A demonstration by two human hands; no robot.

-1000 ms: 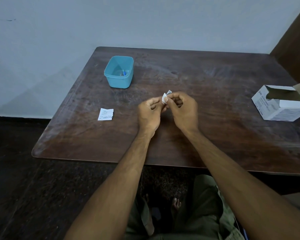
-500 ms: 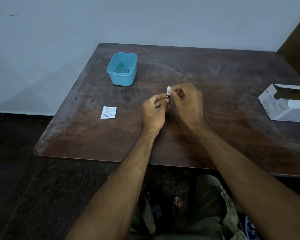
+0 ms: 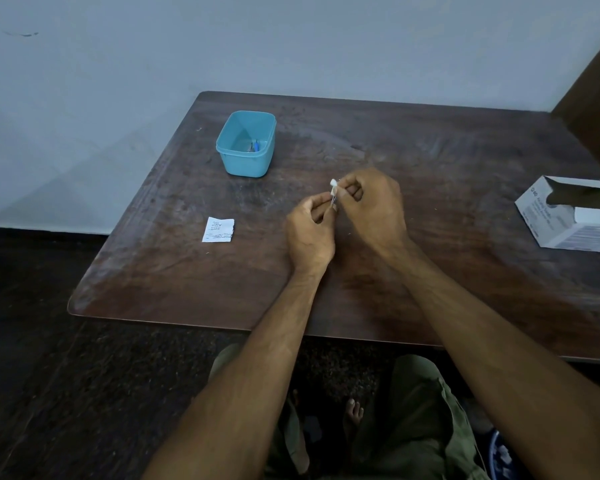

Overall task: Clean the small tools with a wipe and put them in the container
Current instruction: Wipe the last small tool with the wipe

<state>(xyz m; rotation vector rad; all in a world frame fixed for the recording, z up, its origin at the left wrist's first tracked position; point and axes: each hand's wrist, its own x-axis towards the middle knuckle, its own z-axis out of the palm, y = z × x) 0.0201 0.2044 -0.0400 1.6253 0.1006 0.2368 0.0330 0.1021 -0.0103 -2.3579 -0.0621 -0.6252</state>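
Note:
Both my hands meet above the middle of the brown wooden table (image 3: pixel 430 161). My left hand (image 3: pixel 310 232) pinches a thin small tool (image 3: pixel 334 199) by its lower end. My right hand (image 3: pixel 374 206) pinches a small white wipe (image 3: pixel 333 183) against the tool's upper part. Most of the tool is hidden by fingers and wipe. The turquoise plastic container (image 3: pixel 246 143) stands at the back left of the table, apart from my hands. A small tool with a blue part (image 3: pixel 256 145) lies inside it.
A torn white wipe wrapper (image 3: pixel 218 230) lies flat on the table left of my left hand. An open white cardboard box (image 3: pixel 572 213) sits at the right edge. A wall runs behind the table, and my knees are under its front edge.
My hands stay joined on the tool and wipe; the wipe has shifted slightly along the tool between my right fingers. The camera has moved a little; nothing on the table has moved.

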